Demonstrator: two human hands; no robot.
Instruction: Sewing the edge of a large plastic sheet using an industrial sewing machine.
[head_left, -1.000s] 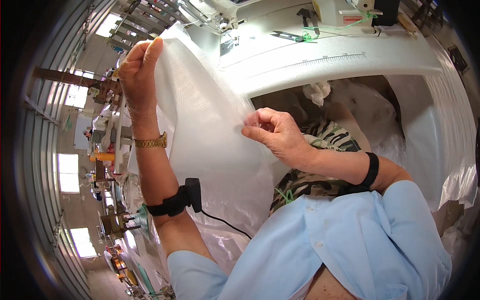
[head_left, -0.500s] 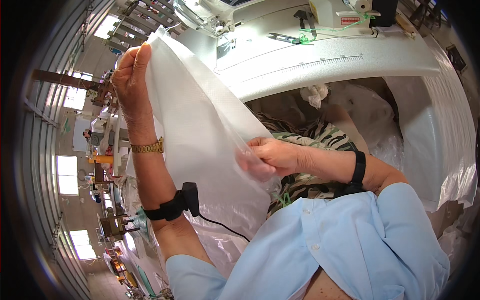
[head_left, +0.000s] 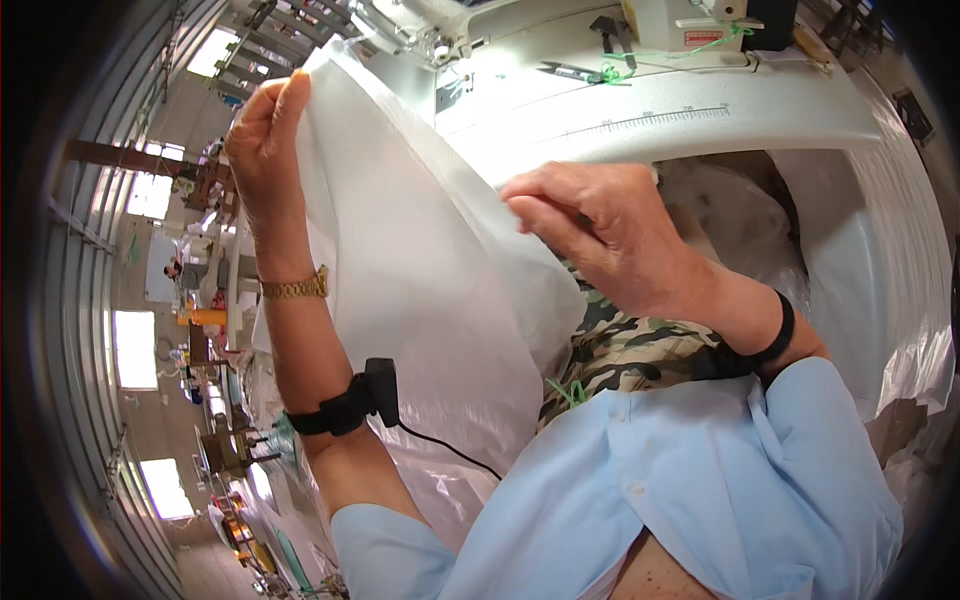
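My left hand is raised at the upper left, its thumb and fingers closed on the edge of a white woven plastic sheet. The sheet hangs from there in a long fold toward my lap. My right hand is in front of the sheet's slanting right edge, thumb and fingers curled together with their tips at that edge. Whether the tips pinch the sheet or only lie close to it is hidden.
A sewing machine stands on a pale worktable with a printed ruler scale. Small snips and green thread lie on it. Clear plastic is bunched beneath the table's edge. White sheeting hangs at the right.
My right hand has come out from behind the sheet's lower edge and moved up in front of it. The left hand has risen slightly, and the sheet's right side has spread outward.
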